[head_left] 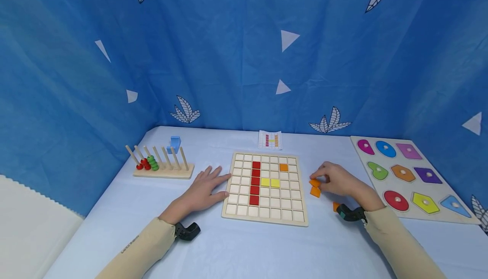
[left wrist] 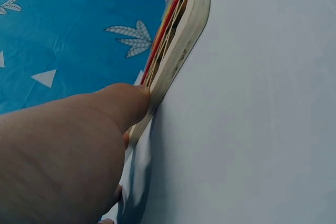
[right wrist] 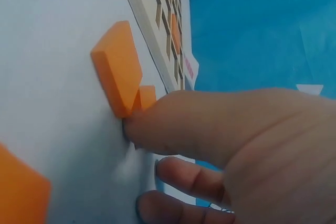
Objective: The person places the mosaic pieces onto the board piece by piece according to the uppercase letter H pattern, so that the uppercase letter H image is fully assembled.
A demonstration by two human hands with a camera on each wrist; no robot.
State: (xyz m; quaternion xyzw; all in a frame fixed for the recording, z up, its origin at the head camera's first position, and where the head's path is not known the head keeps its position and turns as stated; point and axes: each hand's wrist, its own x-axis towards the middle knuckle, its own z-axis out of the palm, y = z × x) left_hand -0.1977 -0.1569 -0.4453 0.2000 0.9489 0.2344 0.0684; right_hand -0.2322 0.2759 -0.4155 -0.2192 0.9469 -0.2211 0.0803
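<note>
A wooden grid board [head_left: 264,219] lies flat on the table, with a column of red tiles [head_left: 254,181], two yellow tiles [head_left: 270,182] and one orange tile [head_left: 284,167] set in its squares. My left hand [head_left: 206,189] rests beside the board with fingers spread, thumb and fingertip touching its left edge. To the right of the board, my right hand [head_left: 337,179] pinches a loose orange square tile [head_left: 314,182] between thumb and fingers. Another orange tile [right wrist: 118,69] lies just in front of it, and a third orange tile [head_left: 336,207] is by the wrist, partly hidden by the wrist camera.
A small pattern card [head_left: 270,140] lies behind the board. At the left stands a wooden peg rack [head_left: 164,172] with red and green beads, a blue block piece [head_left: 174,143] behind it. A shape puzzle board [head_left: 409,190] with knobbed pieces lies at the right.
</note>
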